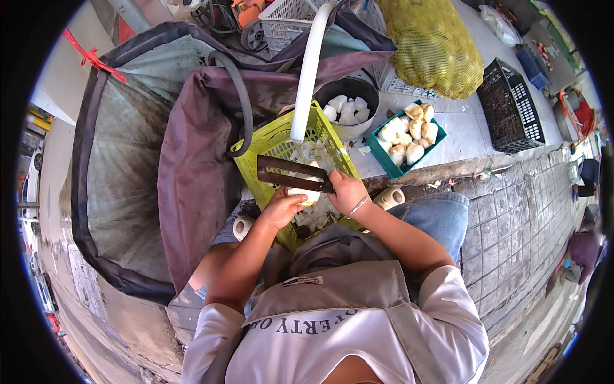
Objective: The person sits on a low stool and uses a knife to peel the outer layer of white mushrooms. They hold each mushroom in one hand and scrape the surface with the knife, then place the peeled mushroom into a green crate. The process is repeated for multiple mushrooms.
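My left hand (283, 207) holds a pale, peeled-looking piece of produce (305, 196) under the blade. In my right hand (348, 192) is a wide, dark cleaver-like blade (288, 172) with a long slot, lying across the lime-green plastic basket (333, 137). White peelings (316, 213) lie in the basket below my hands. Behind it, a round pot (346, 130) holds several white peeled pieces (360, 115). To its right, a teal box (393, 172) holds several whitish pieces with brown patches (403, 134).
A large fabric bag or cover (192, 158) spreads on the left. A white curved pipe (312, 72) rises above the basket. A yellow mesh sack of produce (434, 48), a black crate (511, 105) and a white crate (288, 24) stand beyond. A stone curb edge (460, 165) runs rightwards.
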Tool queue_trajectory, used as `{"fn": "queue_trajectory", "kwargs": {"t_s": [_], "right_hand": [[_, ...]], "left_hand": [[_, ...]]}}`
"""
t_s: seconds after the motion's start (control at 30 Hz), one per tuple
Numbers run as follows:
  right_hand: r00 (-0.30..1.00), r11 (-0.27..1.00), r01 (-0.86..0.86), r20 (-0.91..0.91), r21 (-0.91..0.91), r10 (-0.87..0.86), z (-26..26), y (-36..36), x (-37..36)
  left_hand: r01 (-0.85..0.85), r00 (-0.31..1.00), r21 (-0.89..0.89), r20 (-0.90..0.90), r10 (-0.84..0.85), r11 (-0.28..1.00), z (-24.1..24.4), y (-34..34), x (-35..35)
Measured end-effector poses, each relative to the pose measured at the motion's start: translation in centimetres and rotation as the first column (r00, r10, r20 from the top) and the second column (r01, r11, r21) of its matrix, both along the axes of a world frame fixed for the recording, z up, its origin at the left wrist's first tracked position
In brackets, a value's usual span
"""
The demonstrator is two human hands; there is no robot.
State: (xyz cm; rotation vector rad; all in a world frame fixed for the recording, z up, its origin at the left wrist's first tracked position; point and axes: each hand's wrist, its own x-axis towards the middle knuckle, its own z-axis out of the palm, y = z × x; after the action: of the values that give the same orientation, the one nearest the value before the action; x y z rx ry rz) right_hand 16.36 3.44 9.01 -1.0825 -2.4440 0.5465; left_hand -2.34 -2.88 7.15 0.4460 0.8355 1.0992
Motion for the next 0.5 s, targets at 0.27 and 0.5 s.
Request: {"fn": "queue_trajectory", "kwargs": {"t_s": [0.27, 0.5], "right_hand": [[0.938, 0.940, 0.330, 0.142, -0.084, -0.316, -2.5, 4.8, 1.8], [0.998, 0.979, -0.002, 0.060, 0.202, -0.010, -0.5, 0.2, -0.8]], "left_hand": [[-0.035, 0.997, 0.097, 0.067, 0.029, 0.995, 3.2, -0.4, 0.3], [-0.063, 0.975, 0.116, -0.206, 0.086, 0.991, 0.9, -0.1, 1.3]]}}
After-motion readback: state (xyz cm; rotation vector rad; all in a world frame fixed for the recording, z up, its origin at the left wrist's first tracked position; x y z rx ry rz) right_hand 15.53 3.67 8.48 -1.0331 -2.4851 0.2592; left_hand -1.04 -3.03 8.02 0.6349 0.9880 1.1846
